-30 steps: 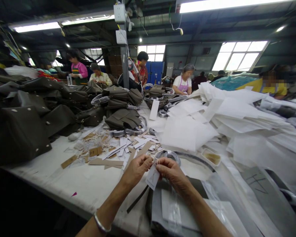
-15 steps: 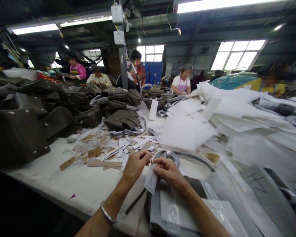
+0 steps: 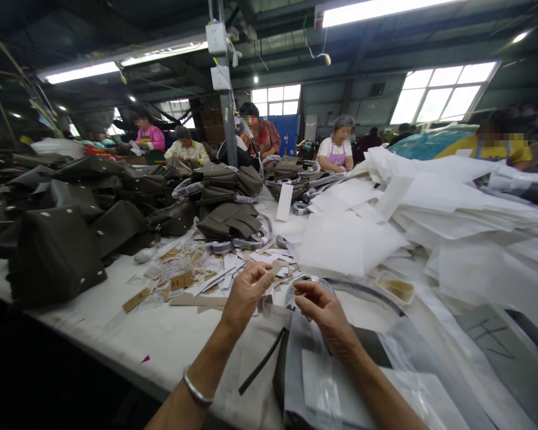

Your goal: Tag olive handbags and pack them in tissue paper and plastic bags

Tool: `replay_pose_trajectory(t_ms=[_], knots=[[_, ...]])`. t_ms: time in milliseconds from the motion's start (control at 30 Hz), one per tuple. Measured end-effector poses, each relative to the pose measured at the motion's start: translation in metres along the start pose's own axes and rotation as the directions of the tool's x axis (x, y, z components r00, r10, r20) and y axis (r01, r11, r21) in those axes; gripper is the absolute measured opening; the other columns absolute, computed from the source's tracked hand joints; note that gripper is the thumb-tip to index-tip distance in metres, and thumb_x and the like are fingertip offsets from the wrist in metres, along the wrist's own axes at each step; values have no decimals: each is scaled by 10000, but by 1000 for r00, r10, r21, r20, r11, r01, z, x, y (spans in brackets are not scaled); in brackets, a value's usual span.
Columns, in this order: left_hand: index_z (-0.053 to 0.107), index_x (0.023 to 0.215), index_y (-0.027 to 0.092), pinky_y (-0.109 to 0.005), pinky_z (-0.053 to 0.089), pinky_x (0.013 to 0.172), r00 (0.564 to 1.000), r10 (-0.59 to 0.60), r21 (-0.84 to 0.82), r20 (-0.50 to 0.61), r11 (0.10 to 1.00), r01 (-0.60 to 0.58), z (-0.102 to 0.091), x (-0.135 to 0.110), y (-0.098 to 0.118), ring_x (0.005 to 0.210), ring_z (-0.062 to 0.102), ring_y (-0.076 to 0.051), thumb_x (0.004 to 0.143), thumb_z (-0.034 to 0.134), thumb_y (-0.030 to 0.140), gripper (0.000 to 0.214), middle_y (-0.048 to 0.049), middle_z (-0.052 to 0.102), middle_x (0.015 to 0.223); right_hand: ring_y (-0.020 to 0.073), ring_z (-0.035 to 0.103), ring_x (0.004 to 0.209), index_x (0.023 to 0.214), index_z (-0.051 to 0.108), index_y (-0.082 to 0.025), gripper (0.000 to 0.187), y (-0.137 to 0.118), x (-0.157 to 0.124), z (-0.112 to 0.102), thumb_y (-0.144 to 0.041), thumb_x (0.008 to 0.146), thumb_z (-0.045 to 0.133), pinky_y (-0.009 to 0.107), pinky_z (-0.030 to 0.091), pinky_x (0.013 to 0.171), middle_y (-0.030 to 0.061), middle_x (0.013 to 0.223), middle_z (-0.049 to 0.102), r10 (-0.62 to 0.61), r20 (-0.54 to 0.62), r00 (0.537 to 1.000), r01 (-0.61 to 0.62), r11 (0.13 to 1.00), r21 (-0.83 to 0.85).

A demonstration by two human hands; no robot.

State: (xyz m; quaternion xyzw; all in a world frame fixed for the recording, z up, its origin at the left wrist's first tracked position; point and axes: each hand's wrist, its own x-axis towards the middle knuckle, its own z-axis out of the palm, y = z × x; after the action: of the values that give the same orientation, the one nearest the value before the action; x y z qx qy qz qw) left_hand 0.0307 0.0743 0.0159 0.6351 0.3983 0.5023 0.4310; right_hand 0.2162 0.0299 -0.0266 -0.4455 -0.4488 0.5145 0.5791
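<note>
Fingertips of the left hand are pinched together, any hold unclear; those of the right hand are parted. Both hands, joined earlier at a white tag, have been separated.

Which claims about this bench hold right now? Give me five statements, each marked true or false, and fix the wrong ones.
1. The left hand and the right hand touch each other. False: a gap separates them.

2. A bracelet circles the left wrist. True.

3. The dark bags are heaped on the right side of the table. False: they are on the left; white sheets are piled on the right.

4. A small pink scrap lies near the table's front edge. True.

5. The small tray stands left of both hands. False: it is to their right.
</note>
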Motion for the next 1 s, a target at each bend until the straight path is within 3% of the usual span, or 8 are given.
replay_pose_trajectory(t_ms=[167,367,567,700,867,1000], knots=[[635,676,176,-350,410,985,995,4,-25,95,1000,-2,25,-5,-6,1111,584,-260,805,707,391,261,-98,653,1103,84,540,504,933,722,-189,431,-5,-4,2,-469,634,857,227,421,448,20,865,675,62,126,990,-70,996,56],[615,656,166,-335,441,929,989,-52,-160,138,984,74,38,-7,-4,1044,606,-252,751,740,367,254,-91,651,1039,98,533,468,764,696,-173,379,-9,-7,6,-503,650,844,217,424,435,-23,600,608,97,122,988,-105,993,60],[594,637,162,-316,439,895,987,-74,-205,144,973,103,42,-7,6,957,603,-221,727,761,391,297,-71,641,976,83,491,444,708,698,-169,386,-10,-6,6,-519,642,847,208,393,427,-30,541,578,54,104,993,-59,997,41],[598,708,171,-296,434,868,985,-90,-201,147,972,119,39,-12,3,910,594,-194,815,688,466,326,-38,651,884,99,524,472,760,742,-169,389,-10,-6,4,-523,637,847,217,425,442,-11,571,614,84,98,992,-91,993,76],[651,853,158,-284,431,808,954,-134,-91,267,982,163,26,-23,-11,829,574,-172,903,568,526,381,-25,648,830,95,535,503,836,768,-173,334,-7,-4,0,-466,690,832,209,430,451,18,669,675,44,67,997,-53,989,135],[658,844,151,-285,438,793,918,-178,-84,354,972,220,22,-30,-16,824,587,-177,843,670,441,291,-34,662,837,89,529,504,839,770,-174,310,-7,-4,-1,-441,696,836,207,423,456,15,679,673,41,49,998,-48,986,159]])
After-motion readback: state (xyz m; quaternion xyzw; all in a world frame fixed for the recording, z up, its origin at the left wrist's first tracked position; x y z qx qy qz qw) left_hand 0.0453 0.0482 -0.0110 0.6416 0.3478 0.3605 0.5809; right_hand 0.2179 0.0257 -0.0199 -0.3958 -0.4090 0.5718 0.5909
